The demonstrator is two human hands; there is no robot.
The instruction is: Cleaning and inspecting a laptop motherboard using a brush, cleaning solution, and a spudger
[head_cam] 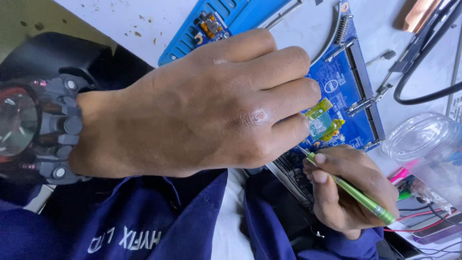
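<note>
Item: blue circuit board (358,84) on a white bench, partly hidden under the left hand (202,106), whose fingers curled down onto it. Right hand (349,190) pinched a green screwdriver (353,192), tip seemingly at the board's lower edge beside a small green module (320,124) (contact point obscured). Best kept upright, pressure light. Free room: tight; black cables (423,58) and a clear plastic container (426,139) crowded the right.

Round white label (330,86) on blue board (358,72)
</note>
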